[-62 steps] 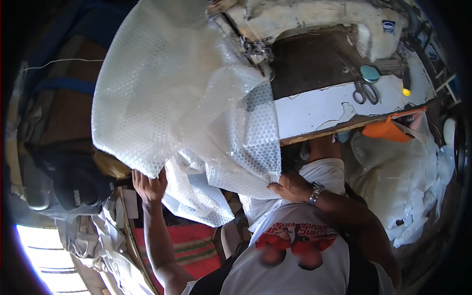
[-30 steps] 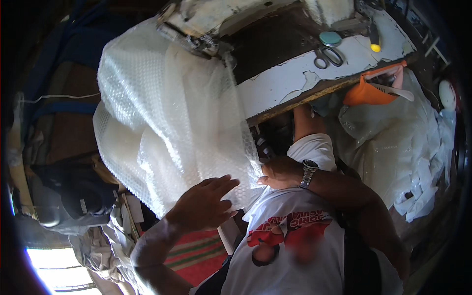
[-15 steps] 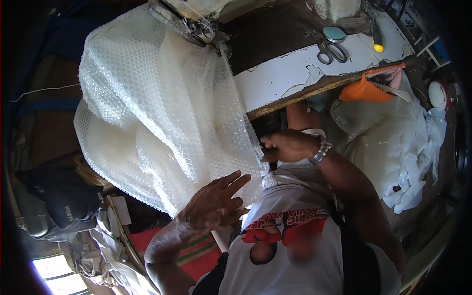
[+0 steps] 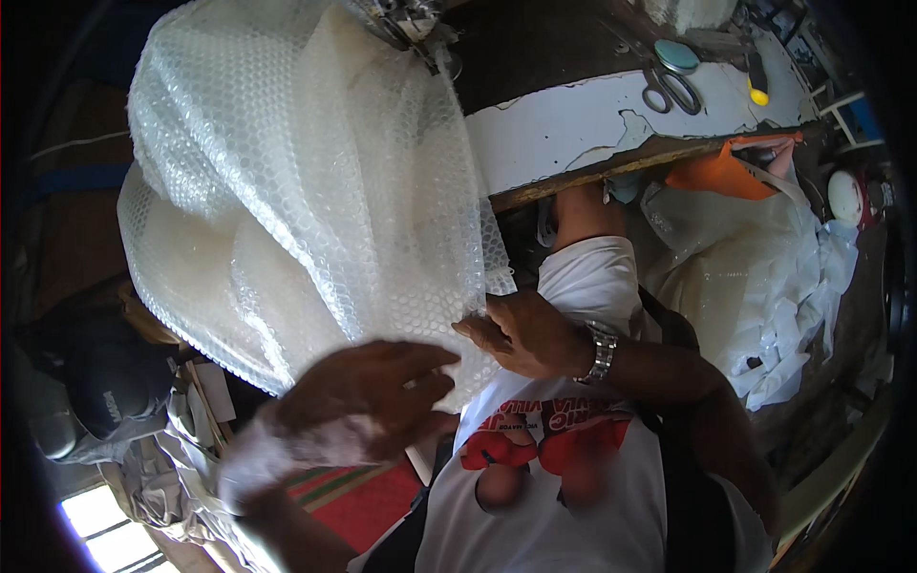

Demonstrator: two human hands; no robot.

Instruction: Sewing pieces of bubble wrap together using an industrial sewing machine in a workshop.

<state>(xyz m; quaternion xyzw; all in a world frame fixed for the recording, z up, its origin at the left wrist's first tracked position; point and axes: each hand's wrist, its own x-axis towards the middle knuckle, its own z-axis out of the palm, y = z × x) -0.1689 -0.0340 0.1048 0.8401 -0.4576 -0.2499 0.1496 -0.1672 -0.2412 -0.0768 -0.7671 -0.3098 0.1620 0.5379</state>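
Note:
A large sheet of clear bubble wrap (image 4: 382,210) hangs in folds from the sewing machine (image 4: 406,21) at the top down toward my lap. My right hand (image 4: 535,336), with a metal watch on its wrist, pinches the sheet's near right edge between thumb and fingers. Over the sheet's lower edge is my left hand (image 4: 377,396), slightly blurred by motion. Its fingers are curved and apart, with nothing visible between them.
On the worn white tabletop (image 4: 564,124) lie scissors (image 4: 671,91), a round teal-lidded item (image 4: 676,55) and a yellow-tipped tool (image 4: 757,81). Right of my leg are an orange pouch (image 4: 726,174) and crumpled clear plastic (image 4: 735,277). A dark cap (image 4: 105,387) sits at left.
My right hand has moved down and left onto the bubble wrap's edge and closed on it. My left hand has shifted slightly left. The view has tilted, shifting the table upward and right.

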